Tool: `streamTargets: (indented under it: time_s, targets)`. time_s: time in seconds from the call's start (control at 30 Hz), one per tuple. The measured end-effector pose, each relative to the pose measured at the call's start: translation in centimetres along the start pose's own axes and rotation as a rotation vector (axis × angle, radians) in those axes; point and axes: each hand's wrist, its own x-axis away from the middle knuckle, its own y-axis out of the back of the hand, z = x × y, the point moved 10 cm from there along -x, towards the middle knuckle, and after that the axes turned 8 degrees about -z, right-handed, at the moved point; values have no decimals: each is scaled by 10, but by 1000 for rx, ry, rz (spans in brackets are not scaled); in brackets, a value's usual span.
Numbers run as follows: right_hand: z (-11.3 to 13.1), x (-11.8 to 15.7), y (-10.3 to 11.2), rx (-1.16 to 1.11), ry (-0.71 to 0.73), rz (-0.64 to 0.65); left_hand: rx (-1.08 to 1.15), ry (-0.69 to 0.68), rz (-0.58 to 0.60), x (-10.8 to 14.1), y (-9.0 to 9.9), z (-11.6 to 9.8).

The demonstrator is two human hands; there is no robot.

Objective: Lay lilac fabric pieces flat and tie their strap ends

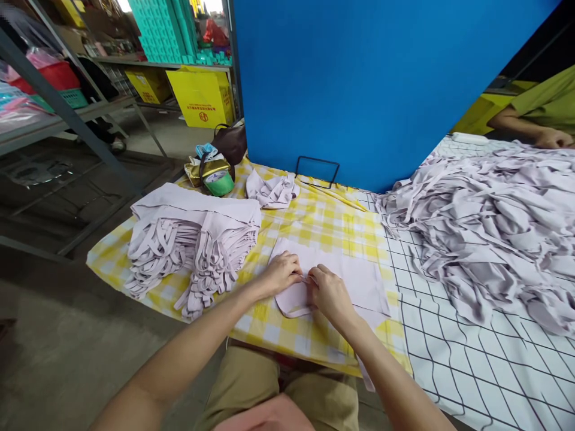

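Observation:
A pale lilac fabric piece (pixel 362 278) lies spread over the yellow checked tablecloth (pixel 341 224) in front of me. My left hand (pixel 281 273) is closed, pinching the cloth near its middle. Close beside it, my right hand (pixel 331 293) also pinches the fabric, its fingertips almost meeting the left ones. What exactly sits between the fingertips is too small to make out. A narrow strip of the same cloth hangs over the front table edge below my right forearm. To the left is a neat stack of matching fabric pieces (pixel 197 206), with straps drooping from it.
A large loose heap of lilac fabric (pixel 489 221) covers the grid-patterned cloth (pixel 431 341) at right. A blue panel (pixel 341 84) rises behind the table. Crumpled cloth (pixel 272 190) and a green tape roll (pixel 219 183) lie at the back. A co-worker's hand (pixel 554 139) is at far right.

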Motion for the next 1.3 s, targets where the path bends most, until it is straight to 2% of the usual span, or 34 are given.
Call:
streamTargets:
  time_s: [0.3,0.47,0.53,0.57,0.67,0.73,0.8,0.87,0.97,1.03,1.3]
  targets:
    - [9,-5,1,-44,-28,-23,-7,11,-10,0,2,-2]
    - [5,-1,4,-162,-128,-88,29,50,-42,2,3,3]
    - [1,11,6,-282,-208,-97,76,39,-36,4,5,4]
    - [0,20,5,-412,-267,-79,107,31,-27,6,7,4]
    - [8,60,-7,-960,-451,5,208,15,21,13,11,4]
    - [19,88,-14,-1234,-525,8,253,25,68,18,12,4]
    - [27,116,-28,-1408,-600,-27,274,50,100,21,11,6]
    - [33,140,-50,-1543,-670,-19,283,74,111,22,11,7]
    - [41,163,-80,-1659,-674,38,284,98,106,21,10,8]
    - [41,170,-90,-1681,-629,55,280,110,100,20,10,8]
    - [35,176,-90,-1593,-562,67,260,135,67,18,11,7]
